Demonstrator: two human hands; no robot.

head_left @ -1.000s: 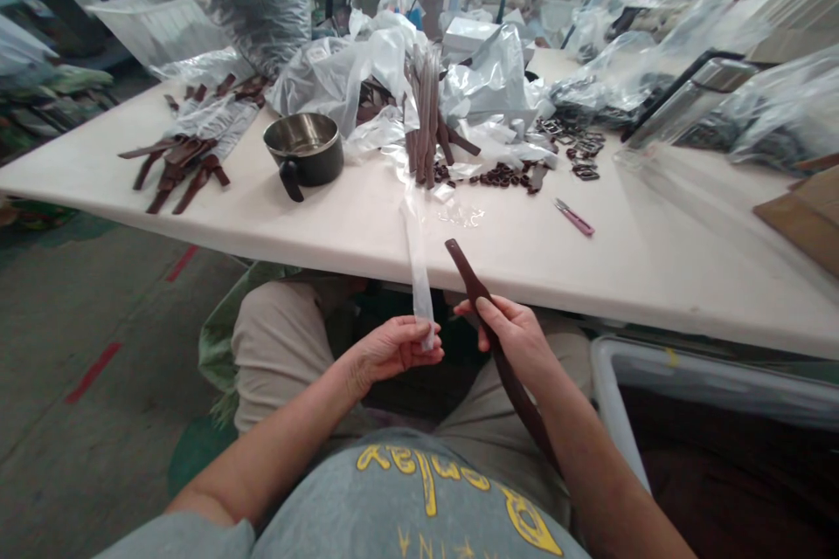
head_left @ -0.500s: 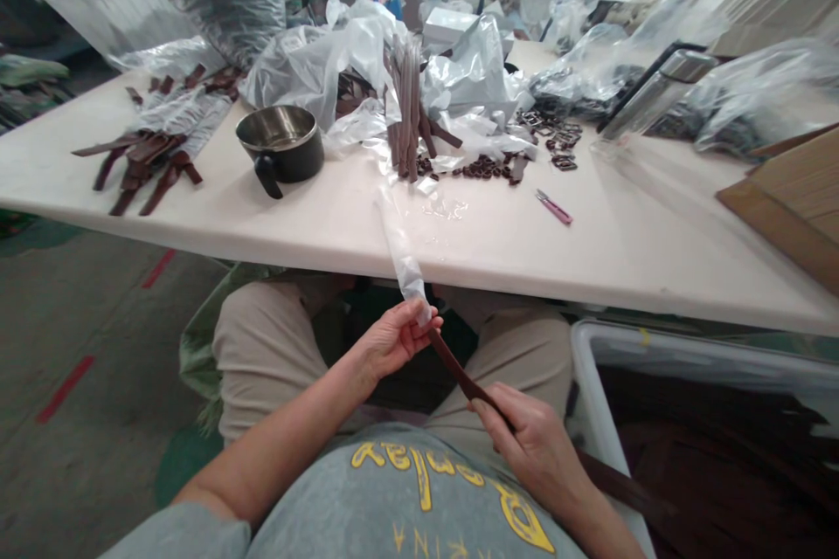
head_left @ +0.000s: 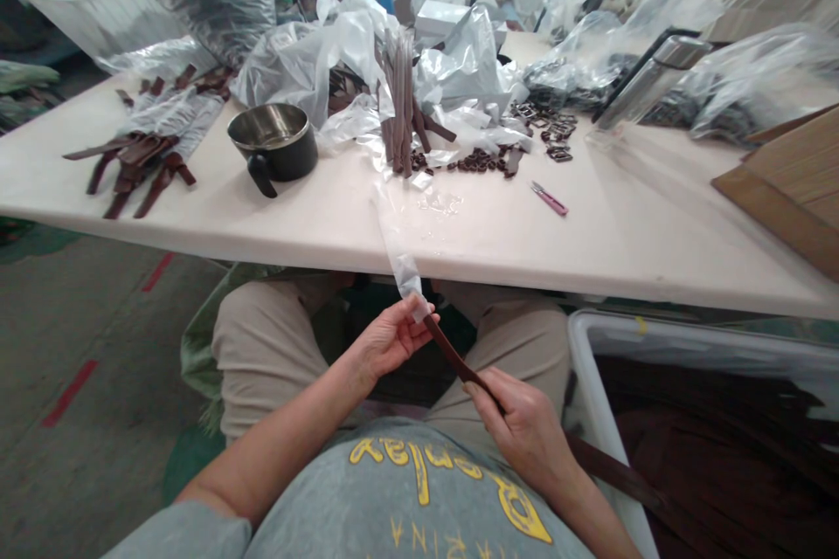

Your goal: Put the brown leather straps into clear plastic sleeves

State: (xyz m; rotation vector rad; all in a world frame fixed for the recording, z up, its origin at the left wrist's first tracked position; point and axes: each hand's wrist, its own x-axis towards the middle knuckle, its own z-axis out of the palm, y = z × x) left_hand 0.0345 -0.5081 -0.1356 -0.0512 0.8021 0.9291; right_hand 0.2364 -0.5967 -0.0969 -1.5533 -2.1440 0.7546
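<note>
The left hand [head_left: 393,339] is pinching a clear plastic sleeve [head_left: 401,262] around the tip of a brown strap [head_left: 454,358]. The right hand [head_left: 524,432] is pinching the strap lower down, keeping it straight. A white bin [head_left: 609,325] is sitting at 4 o'clock, and the tabletop [head_left: 472,240] is stretching out at 12 o'clock.

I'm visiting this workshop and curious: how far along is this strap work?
Quite a lot seems finished: the white-rimmed bin holds a deep heap of dark straps. In hand, the left hand pinches a clear plastic sleeve against the end of a brown strap, which the right hand grips. Still apparently left: the upright bundle of straps and the loose straps on the table.
</note>
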